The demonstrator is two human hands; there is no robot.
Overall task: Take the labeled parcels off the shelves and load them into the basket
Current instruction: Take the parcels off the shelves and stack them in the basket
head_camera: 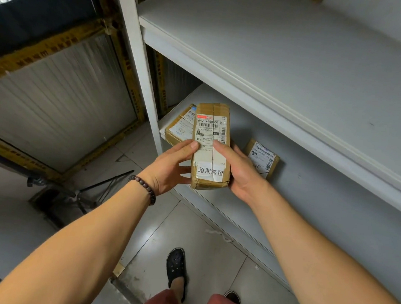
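A long brown cardboard parcel (pixel 211 138) with a white shipping label and a white strip of printed characters is held up in front of the lower shelf (pixel 311 196). My left hand (pixel 169 166) grips its left side, thumb on the label. My right hand (pixel 237 171) grips its right side, thumb on top. Two more labeled parcels lie on the lower shelf: one at the left end (pixel 180 126), partly hidden behind the held parcel, and a smaller one (pixel 264 156) to the right behind my right hand. No basket is in view.
The white upper shelf (pixel 285 62) juts out above the parcels. A white upright post (pixel 139 58) stands at the shelf's left end. A black folded stand (pixel 88 191) lies on the tiled floor at left. My feet stand close to the shelf.
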